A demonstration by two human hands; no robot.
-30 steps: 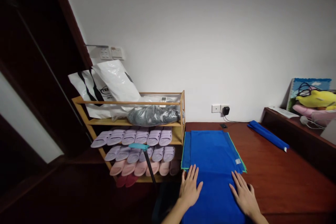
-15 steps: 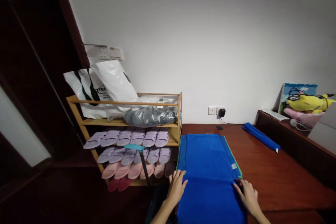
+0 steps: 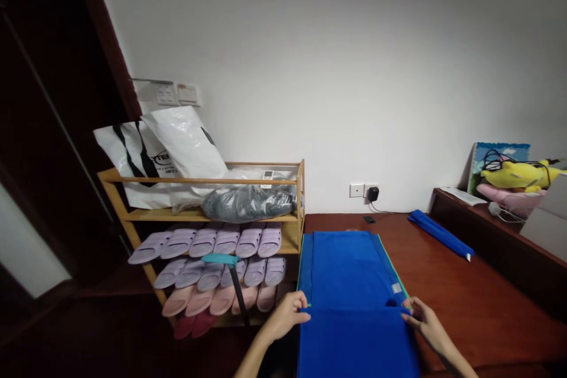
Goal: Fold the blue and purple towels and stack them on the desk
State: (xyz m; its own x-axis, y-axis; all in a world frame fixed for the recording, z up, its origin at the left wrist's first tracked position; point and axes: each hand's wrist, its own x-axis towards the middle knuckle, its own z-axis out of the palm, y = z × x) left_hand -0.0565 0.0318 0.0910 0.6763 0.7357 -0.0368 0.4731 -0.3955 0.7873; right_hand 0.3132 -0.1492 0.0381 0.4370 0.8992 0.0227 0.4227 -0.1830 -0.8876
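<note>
A wide blue towel (image 3: 343,271) with green edging and a small white label lies in layers on the brown wooden surface. It hangs toward me at the front. My left hand (image 3: 287,314) pinches the towel's left edge between thumb and fingers, at a crosswise fold. At the right edge of the same fold, my right hand (image 3: 423,322) grips the towel with thumb and fingertips. Between the two hands the fold is pulled fairly straight and slightly raised. A narrow rolled blue cloth (image 3: 440,235) rests apart, farther back on the right.
To the left stands a wooden shoe rack (image 3: 204,180) with several slippers (image 3: 181,242) and white bags (image 3: 183,142) on top. A teal-topped black handle (image 3: 237,286) leans before it. A black plug (image 3: 372,194) sits in the wall. A yellow plush toy (image 3: 516,176) lies on the raised ledge.
Both hands have gone from resting on the towel's sides to pinching its edges, with the fold drawn taut and lifted slightly. The view has shifted a little.
</note>
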